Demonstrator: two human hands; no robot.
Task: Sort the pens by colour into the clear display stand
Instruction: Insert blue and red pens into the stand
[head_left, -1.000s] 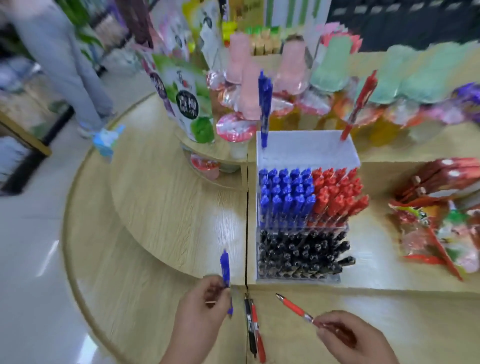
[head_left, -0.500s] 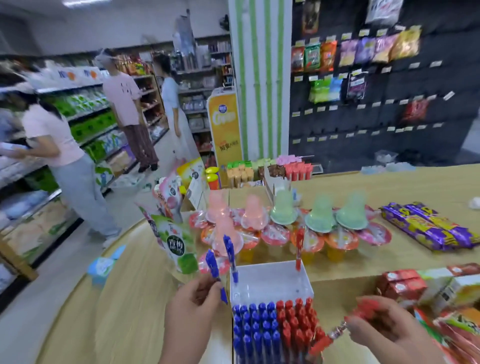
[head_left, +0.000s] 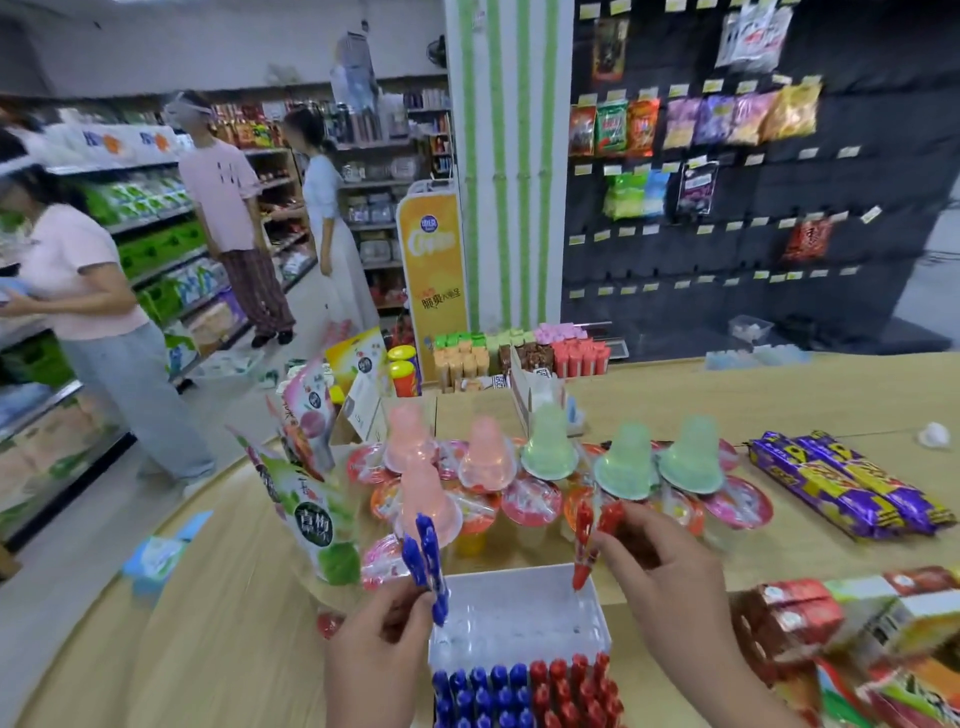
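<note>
Left hand (head_left: 379, 657) raised, pinching blue pen (head_left: 414, 558); right hand (head_left: 667, 582) pinching red pen (head_left: 609, 517)

left hand (head_left: 382, 657) raised, fingers (head_left: 413, 603) pinching | right hand (head_left: 670, 587) raised, apparently pinching

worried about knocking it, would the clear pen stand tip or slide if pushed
Likely slides, not tips: the clear display stand looks broad and low. Rows of blue pens and red pens probably make it heavy, mostly at the near end.

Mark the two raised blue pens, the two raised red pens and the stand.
blue pens (head_left: 432, 566): head view, barrel of the right one.
red pens (head_left: 582, 545): head view, barrel of the left one.
stand (head_left: 519, 597): head view, bare back tier.
</note>
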